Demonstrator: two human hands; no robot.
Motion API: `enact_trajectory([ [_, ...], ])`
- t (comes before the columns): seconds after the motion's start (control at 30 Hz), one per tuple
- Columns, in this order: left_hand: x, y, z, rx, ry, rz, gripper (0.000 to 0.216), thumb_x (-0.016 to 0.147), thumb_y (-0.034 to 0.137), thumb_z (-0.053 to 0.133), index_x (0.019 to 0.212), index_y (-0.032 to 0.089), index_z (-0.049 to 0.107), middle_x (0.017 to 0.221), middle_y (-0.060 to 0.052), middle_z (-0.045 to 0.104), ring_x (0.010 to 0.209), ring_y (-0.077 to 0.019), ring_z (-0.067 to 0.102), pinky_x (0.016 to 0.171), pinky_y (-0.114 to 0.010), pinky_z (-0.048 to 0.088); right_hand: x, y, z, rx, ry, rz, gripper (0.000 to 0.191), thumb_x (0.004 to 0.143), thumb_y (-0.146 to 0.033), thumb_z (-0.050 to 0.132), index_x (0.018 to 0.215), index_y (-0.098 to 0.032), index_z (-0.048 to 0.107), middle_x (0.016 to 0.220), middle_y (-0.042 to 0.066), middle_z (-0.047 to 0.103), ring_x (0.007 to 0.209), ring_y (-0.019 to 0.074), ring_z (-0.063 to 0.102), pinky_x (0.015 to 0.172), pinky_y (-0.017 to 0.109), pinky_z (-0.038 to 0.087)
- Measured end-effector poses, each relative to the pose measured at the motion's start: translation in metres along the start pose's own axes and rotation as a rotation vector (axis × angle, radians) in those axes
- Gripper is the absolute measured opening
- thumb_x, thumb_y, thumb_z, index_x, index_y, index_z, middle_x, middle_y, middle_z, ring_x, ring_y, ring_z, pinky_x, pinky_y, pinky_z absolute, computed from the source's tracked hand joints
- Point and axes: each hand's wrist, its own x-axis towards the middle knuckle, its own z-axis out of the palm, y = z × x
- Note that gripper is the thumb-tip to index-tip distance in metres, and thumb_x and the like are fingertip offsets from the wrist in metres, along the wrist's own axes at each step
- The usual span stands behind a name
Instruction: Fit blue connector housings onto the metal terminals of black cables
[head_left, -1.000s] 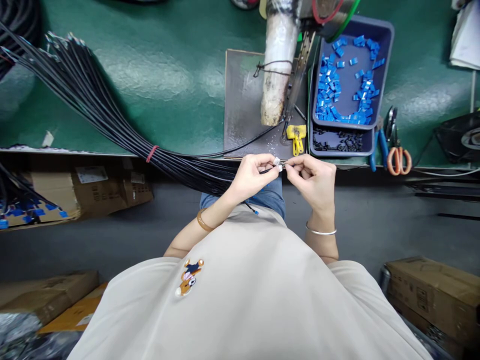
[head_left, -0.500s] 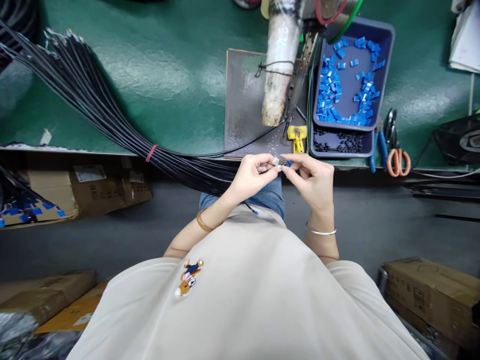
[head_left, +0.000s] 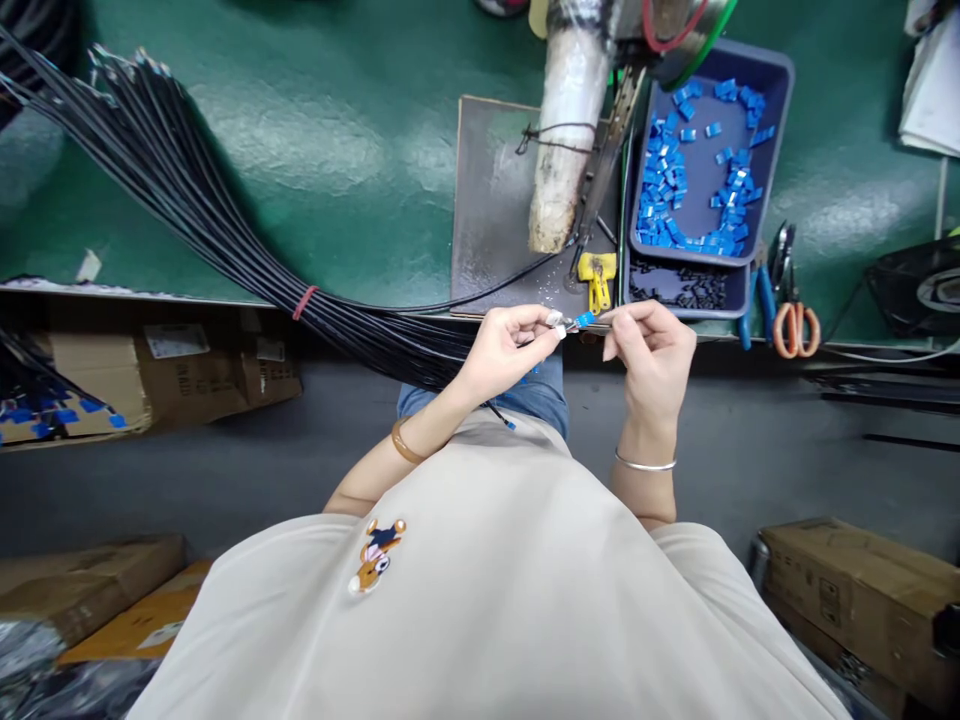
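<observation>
We see a small blue connector held in the air just in front of the bench edge, between our two hands, at the tip of a thin black cable end that also carries a small clear plug. Our left hand is closed on that cable end, thumb and forefinger pinching it just behind the plug. Our right hand has its fingers curled and its fingertips drawn together right beside the blue connector; we cannot tell whether it actually grips it. Just beyond lies a dark plate on the green bench, with a yellow tool on its near right corner. To the right stands a tray of loose blue pieces, and scissors beside it. To the left a bundle of black cables, bound by a red band, runs across the bench towards our lap.
</observation>
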Motion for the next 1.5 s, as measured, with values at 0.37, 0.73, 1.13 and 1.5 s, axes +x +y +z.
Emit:
enact_trajectory([
  [0.37, 0.0, -0.004, -0.002, 0.047, -0.059, -0.02, 0.016, 0.073, 0.025, 0.073, 0.068, 0.011, 0.068, 0.062, 0.002, 0.054, 0.056, -0.0045, 0.042, 0.053, -0.018, 0.036, -0.004, -0.01, 0.003, -0.221, -0.172, -0.041, 0.026, 0.091, -0.04, 0.058, 0.091, -0.021, 0.075, 0.058, -0.003, 0.062, 0.046, 0.0067, 0.05, 0.047, 0.023, 0.036],
  [0.73, 0.002, -0.004, -0.002, 0.033, -0.027, -0.048, 0.021, 0.073, 0.029, 0.073, 0.068, 0.012, 0.062, 0.058, 0.003, 0.049, 0.051, -0.0033, 0.039, 0.048, -0.017, 0.031, -0.009, -0.009, -0.004, -0.445, -0.134, -0.293, 0.016, 0.088, -0.03, 0.063, 0.093, -0.023, 0.077, 0.077, 0.001, 0.074, 0.054, 0.0075, 0.053, 0.056, 0.024, 0.044],
  [1.13, -0.001, -0.005, 0.001, 0.014, 0.036, 0.052, 0.025, 0.075, 0.035, 0.075, 0.079, 0.012, 0.069, 0.064, 0.002, 0.057, 0.055, -0.0041, 0.047, 0.056, -0.018, 0.042, -0.008, -0.004, 0.001, -0.107, -0.172, 0.001, 0.017, 0.088, -0.034, 0.063, 0.08, -0.021, 0.057, 0.055, -0.007, 0.049, 0.045, 0.0051, 0.043, 0.045, 0.02, 0.032],
  [1.5, 0.003, -0.003, 0.003, -0.027, 0.084, 0.03, 0.019, 0.069, 0.028, 0.078, 0.069, 0.011, 0.07, 0.069, -0.001, 0.065, 0.063, -0.0076, 0.056, 0.063, -0.019, 0.048, 0.0, -0.001, 0.011, -0.142, -0.038, -0.05, 0.016, 0.087, -0.036, 0.065, 0.09, -0.021, 0.07, 0.078, 0.0, 0.069, 0.062, 0.0102, 0.064, 0.056, 0.023, 0.047],
])
